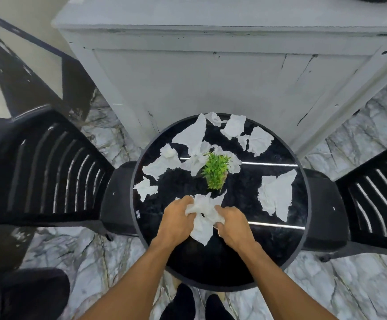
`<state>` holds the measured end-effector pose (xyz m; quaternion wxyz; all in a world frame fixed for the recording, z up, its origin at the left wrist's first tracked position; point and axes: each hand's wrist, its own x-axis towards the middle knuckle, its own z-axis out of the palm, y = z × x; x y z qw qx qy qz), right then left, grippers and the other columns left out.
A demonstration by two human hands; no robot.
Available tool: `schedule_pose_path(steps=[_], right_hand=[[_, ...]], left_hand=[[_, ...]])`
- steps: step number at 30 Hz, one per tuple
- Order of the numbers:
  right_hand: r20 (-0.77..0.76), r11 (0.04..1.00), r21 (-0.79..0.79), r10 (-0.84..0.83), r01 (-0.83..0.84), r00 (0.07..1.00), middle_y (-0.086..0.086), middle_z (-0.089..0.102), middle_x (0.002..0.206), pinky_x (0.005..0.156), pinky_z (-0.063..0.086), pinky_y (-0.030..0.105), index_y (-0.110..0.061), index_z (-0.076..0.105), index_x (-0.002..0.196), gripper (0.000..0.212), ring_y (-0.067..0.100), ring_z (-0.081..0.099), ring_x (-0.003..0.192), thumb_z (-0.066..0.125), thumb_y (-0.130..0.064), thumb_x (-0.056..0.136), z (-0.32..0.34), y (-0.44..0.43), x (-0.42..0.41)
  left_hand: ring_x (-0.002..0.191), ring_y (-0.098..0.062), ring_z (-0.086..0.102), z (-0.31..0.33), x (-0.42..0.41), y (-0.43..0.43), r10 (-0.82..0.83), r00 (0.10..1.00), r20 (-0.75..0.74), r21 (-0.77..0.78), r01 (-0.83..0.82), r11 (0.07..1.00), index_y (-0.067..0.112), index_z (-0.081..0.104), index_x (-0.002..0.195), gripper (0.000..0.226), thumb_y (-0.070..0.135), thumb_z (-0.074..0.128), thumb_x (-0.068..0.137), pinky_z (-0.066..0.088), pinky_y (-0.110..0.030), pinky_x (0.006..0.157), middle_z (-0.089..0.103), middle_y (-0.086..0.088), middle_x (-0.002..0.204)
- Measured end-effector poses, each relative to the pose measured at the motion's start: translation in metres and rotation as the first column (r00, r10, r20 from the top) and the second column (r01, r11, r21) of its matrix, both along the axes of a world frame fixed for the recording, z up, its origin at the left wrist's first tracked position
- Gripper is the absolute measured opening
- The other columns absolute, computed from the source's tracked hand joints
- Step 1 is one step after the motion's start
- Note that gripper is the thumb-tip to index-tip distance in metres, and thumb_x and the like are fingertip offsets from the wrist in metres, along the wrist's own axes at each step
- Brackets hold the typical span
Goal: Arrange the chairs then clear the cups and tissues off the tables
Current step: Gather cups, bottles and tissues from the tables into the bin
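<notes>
A round black table (pixel 220 269) stands in front of me, strewn with several crumpled white tissues. My left hand (pixel 178 221) and my right hand (pixel 233 224) both grip one bunch of white tissues (pixel 204 218) above the table's near half. Loose tissues lie at the right (pixel 275 196), at the left (pixel 146 188), at the far left (pixel 162 162) and along the far rim (pixel 234 127). A black slatted chair (pixel 49 167) stands at the table's left and another black chair (pixel 377 195) at its right, both seats tucked against the rim. No cups are in view.
A small green plant in a pot (pixel 215 173) stands at the table's middle, just beyond my hands. A grey cabinet (pixel 211 72) rises directly behind the table. Marble floor surrounds it, and my dark shoes (pixel 197 303) show below the near rim.
</notes>
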<state>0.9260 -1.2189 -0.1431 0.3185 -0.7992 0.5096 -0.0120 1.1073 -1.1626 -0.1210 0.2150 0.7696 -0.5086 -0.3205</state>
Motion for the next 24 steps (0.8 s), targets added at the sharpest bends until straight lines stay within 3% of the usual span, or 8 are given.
schedule_pose_path(steps=[1, 3, 5, 7, 11, 16, 19, 24], right_hand=[[-0.004, 1.000, 0.003, 0.020, -0.020, 1.000, 0.002, 0.057, 0.083, 0.071, 0.040, 0.030, -0.012, 0.063, 0.091, 0.009, 0.021, 0.051, 0.083, 0.069, -0.018, 0.087, 0.001, 0.001, 0.007], [0.020, 1.000, 0.010, 0.008, -0.009, 1.000, 0.001, 0.054, 0.079, 0.068, 0.036, 0.029, -0.009, 0.057, 0.072, 0.018, 0.020, 0.049, 0.078, 0.067, -0.016, 0.086, 0.002, 0.005, 0.024], [0.085, 1.000, -0.007, -0.004, 0.005, 0.996, 0.003, 0.057, 0.081, 0.071, 0.041, 0.032, -0.010, 0.069, 0.086, 0.004, 0.024, 0.053, 0.081, 0.067, -0.012, 0.084, 0.000, 0.010, 0.038], [0.114, 1.000, -0.010, 0.007, -0.006, 0.993, 0.005, 0.060, 0.091, 0.078, 0.047, 0.034, -0.011, 0.071, 0.113, 0.027, 0.027, 0.057, 0.089, 0.068, -0.011, 0.086, 0.000, 0.015, 0.052], [0.126, 0.998, -0.016, -0.059, 0.061, 0.990, -0.009, 0.050, 0.091, 0.063, 0.037, 0.014, -0.010, 0.074, 0.085, 0.008, 0.013, 0.053, 0.076, 0.066, -0.010, 0.087, -0.003, 0.015, 0.071], [0.090, 0.992, -0.101, -0.064, 0.073, 0.994, -0.008, 0.060, 0.080, 0.062, 0.047, 0.034, -0.018, 0.069, 0.081, 0.009, 0.019, 0.053, 0.071, 0.065, -0.010, 0.084, -0.002, 0.011, 0.094], [0.067, 0.990, -0.052, -0.130, 0.134, 0.989, -0.004, 0.059, 0.075, 0.060, 0.050, 0.038, -0.017, 0.067, 0.080, 0.015, 0.021, 0.055, 0.071, 0.063, -0.003, 0.076, -0.005, 0.009, 0.107], [0.048, 0.976, 0.014, -0.217, 0.216, 0.975, 0.000, 0.065, 0.098, 0.072, 0.053, 0.035, -0.005, 0.075, 0.084, 0.012, 0.025, 0.064, 0.086, 0.067, -0.015, 0.084, -0.002, 0.009, 0.122]], left_hand=[[0.077, -0.008, 0.055, 0.006, 0.009, 0.003, 0.089, 0.995, -0.035, -0.029, -0.090, 0.996, 0.029, 0.059, 0.099, 0.017, 0.017, 0.064, 0.088, 0.038, -0.017, 0.062, 0.060, 0.013, 0.085], [0.081, -0.005, 0.057, 0.015, 0.031, 0.008, 0.255, 0.964, -0.072, -0.067, -0.259, 0.963, 0.028, 0.060, 0.108, 0.025, 0.016, 0.069, 0.088, 0.043, -0.016, 0.066, 0.059, 0.014, 0.094], [0.091, -0.005, 0.058, 0.022, 0.053, 0.011, 0.361, 0.929, -0.075, -0.099, -0.367, 0.925, 0.025, 0.059, 0.120, 0.039, 0.012, 0.070, 0.085, 0.051, -0.022, 0.078, 0.060, 0.013, 0.107], [0.109, -0.009, 0.053, 0.020, 0.075, 0.012, 0.379, 0.925, -0.019, -0.098, -0.379, 0.920, 0.023, 0.053, 0.134, 0.054, 0.010, 0.070, 0.084, 0.046, -0.026, 0.093, 0.052, 0.010, 0.130], [0.138, -0.024, 0.040, 0.006, 0.105, 0.005, 0.308, 0.951, 0.019, 0.099, -0.309, 0.946, 0.027, 0.034, 0.151, 0.074, 0.010, 0.070, 0.088, 0.042, -0.041, 0.111, 0.019, 0.004, 0.162], [0.106, -0.019, 0.062, -0.004, 0.112, 0.006, 0.160, 0.987, -0.032, 0.150, -0.154, 0.977, 0.021, 0.064, 0.123, 0.035, 0.010, 0.062, 0.090, 0.055, -0.038, 0.092, 0.065, 0.002, 0.117], [0.090, -0.018, 0.059, 0.008, 0.113, 0.001, 0.021, 1.000, 0.004, 0.055, -0.022, 0.998, 0.028, 0.064, 0.090, 0.017, 0.012, 0.063, 0.086, 0.048, -0.025, 0.072, 0.058, 0.010, 0.081], [0.099, -0.017, 0.048, 0.023, 0.136, -0.053, -0.108, 0.990, 0.092, -0.051, 0.113, 0.992, 0.022, 0.052, 0.072, 0.020, 0.012, 0.066, 0.084, 0.039, -0.021, 0.072, 0.053, 0.004, 0.089]])
